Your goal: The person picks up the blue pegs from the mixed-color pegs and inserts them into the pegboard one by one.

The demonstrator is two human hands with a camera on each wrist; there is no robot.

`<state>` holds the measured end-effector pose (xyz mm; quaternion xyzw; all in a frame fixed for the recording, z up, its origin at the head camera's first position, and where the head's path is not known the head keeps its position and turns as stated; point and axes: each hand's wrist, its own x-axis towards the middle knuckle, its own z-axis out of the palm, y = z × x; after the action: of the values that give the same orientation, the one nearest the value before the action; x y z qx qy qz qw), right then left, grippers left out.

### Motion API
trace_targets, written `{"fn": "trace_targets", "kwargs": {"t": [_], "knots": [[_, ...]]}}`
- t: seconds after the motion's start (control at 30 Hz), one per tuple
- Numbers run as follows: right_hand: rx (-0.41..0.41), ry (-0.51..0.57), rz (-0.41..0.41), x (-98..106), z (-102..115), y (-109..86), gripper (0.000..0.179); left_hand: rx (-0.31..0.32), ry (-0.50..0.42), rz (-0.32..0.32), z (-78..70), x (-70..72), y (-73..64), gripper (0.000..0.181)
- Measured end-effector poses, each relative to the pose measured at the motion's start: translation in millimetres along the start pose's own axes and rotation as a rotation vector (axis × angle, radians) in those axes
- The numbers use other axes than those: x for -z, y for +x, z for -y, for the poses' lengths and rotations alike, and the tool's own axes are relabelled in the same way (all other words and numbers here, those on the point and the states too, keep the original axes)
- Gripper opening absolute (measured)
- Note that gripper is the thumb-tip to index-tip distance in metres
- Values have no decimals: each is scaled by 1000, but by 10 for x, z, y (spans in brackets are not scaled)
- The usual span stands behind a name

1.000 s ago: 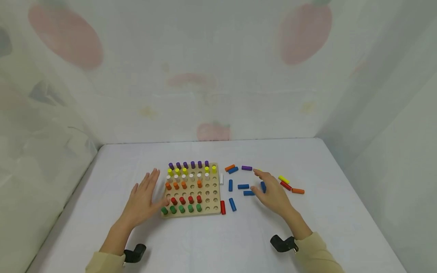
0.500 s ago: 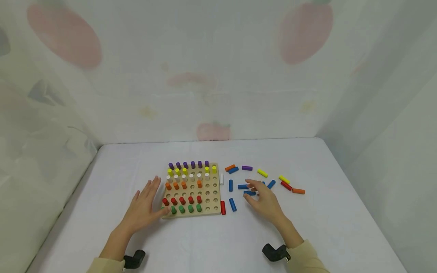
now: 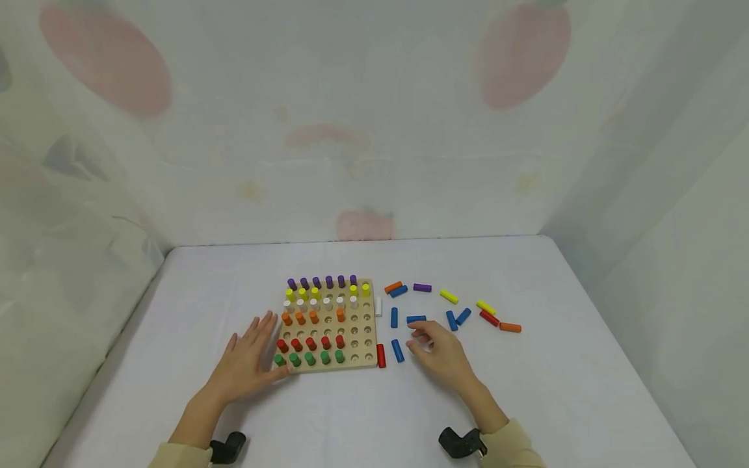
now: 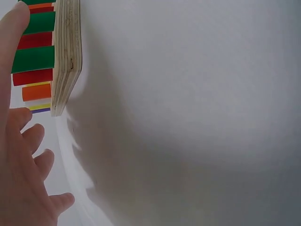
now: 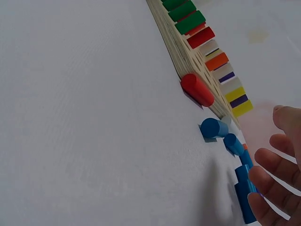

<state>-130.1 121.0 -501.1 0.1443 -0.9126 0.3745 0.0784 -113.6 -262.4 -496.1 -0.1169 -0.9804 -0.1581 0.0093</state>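
Note:
A wooden pegboard (image 3: 354,341) stands left of centre on the table, with rows of purple, yellow, white, orange, red and green pegs in its holes. My left hand (image 3: 240,370) spreads its fingers beside the board's left edge. Its thumb reaches the near left corner, close to the green pegs (image 4: 34,59). To the right, my right hand (image 3: 446,359) hovers over loose blue pegs with relaxed, bent fingers and nothing between them. One blue peg (image 3: 416,318) lies just beyond its fingertips, and another blue peg (image 3: 398,351) lies to their left. In the right wrist view, blue pegs (image 5: 244,202) show beside the fingers.
Along the board's right edge lie a red peg (image 3: 381,355) and a white peg (image 3: 378,307). Farther right are scattered a purple peg (image 3: 422,287), a yellow peg (image 3: 449,296) and an orange peg (image 3: 510,327). White cloth walls (image 3: 374,182) surround the table.
My right hand has moved left and nearer over the blue pegs, uncovering those it hid before. My left hand has shifted slightly nearer, its thumb lower at the board's corner.

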Motion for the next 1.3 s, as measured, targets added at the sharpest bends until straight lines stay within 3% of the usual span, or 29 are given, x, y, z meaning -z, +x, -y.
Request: {"fn": "trace_targets", "kwargs": {"t": [0.33, 0.83, 1.3], "knots": [[-32, 21, 60, -102, 84, -39, 33, 9, -9, 48, 11, -24, 21, 105], [-49, -61, 129, -173, 94, -53, 39, 41, 31, 95, 40, -69, 63, 107], [-18, -133, 75, -248, 79, -45, 37, 50, 19, 107, 40, -86, 78, 106]]}}
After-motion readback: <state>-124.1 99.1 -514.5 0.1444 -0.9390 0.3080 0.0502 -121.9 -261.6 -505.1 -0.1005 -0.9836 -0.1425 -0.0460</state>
